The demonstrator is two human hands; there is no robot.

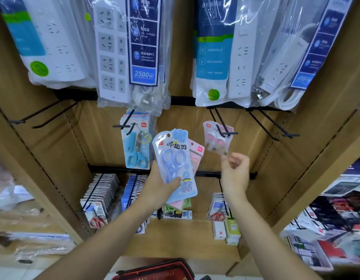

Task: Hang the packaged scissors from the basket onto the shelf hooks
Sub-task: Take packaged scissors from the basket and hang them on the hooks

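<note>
My left hand (161,182) grips a fan of packaged scissors, with a blue pack (173,158) in front and a pink pack (196,156) behind it. A pink scissors pack (215,139) hangs on a black shelf hook (223,128) at centre right. My right hand (234,170) is raised just below that pack, fingers loosely curled and blurred; I cannot tell whether they touch its lower edge. Another hook (126,123) to the left carries several blue scissors packs (136,146). The red basket (154,269) shows at the bottom edge.
Power strips in bags (122,49) hang on the top row. Bare hooks stick out at the left (41,116) and the right (274,128). Lower hooks hold more small packs (98,201). Cardboard side walls close in the bay, and boxed goods (326,219) sit at the right.
</note>
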